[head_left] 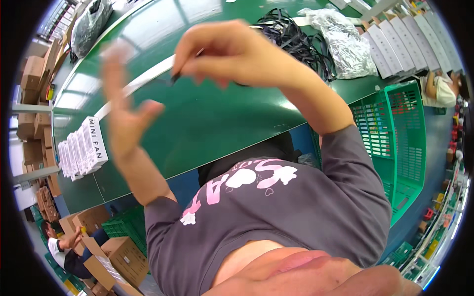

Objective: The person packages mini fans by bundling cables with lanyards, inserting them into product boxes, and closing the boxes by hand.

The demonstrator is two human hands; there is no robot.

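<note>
My right hand hangs above the green table, its thumb and fingers pinched together on a small black piece. Most of that piece is hidden by the fingers, so its kind does not show. To the left, my left hand is raised over the table with its thumb apart from the fingers. Motion smears its fingertips, and nothing shows in it. A tangled pile of black straps lies on the table beyond my right forearm. Nearest my left hand stands a row of small white boxes.
Clear bags of white parts lie beside the straps, with a row of white boxes farther right. Green crates stand at the table's right end. Cartons and another person are at lower left.
</note>
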